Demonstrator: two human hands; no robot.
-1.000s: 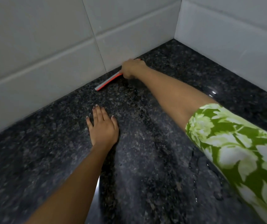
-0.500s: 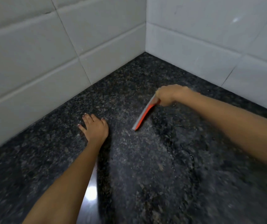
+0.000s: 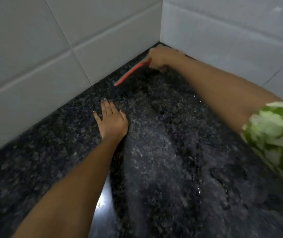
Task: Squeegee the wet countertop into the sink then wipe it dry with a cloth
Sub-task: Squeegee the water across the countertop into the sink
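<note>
- Right now my right hand (image 3: 159, 58) is curled into a fist around the handle end of the squeegee (image 3: 131, 72), deep in the corner where the two tiled walls meet; the fingers are wrapped under and blurred, so I cannot tell exactly how each one sits.
- My left hand (image 3: 112, 120) lies flat, palm down on the countertop (image 3: 51, 152), fingers held loosely together and the thumb set a little apart, gripping nothing.
- Out from the fist, the orange blade runs leftward along the foot of the wall (image 3: 34, 66), its far tip down on or just above the stone; the blur hides which.
- Nearer me, the dark speckled stone shows a dull streaked band and glinting beads and rivulets of water (image 3: 199, 190) toward the right front edge, so I judge the squeegee stage is unfinished.
- No sink and no cloth are in view, so I cannot say which way the water has to travel.
- Risks I see from here: a blade tipped unevenly in that tight corner would skip and leave a wet line along the wall joint.
- My braced left palm rests just beside the likely pull path, so a stroke could push water against it.
- That floral sleeve (image 3: 274, 134) hangs over the puddled patch and could drag through it.
</note>
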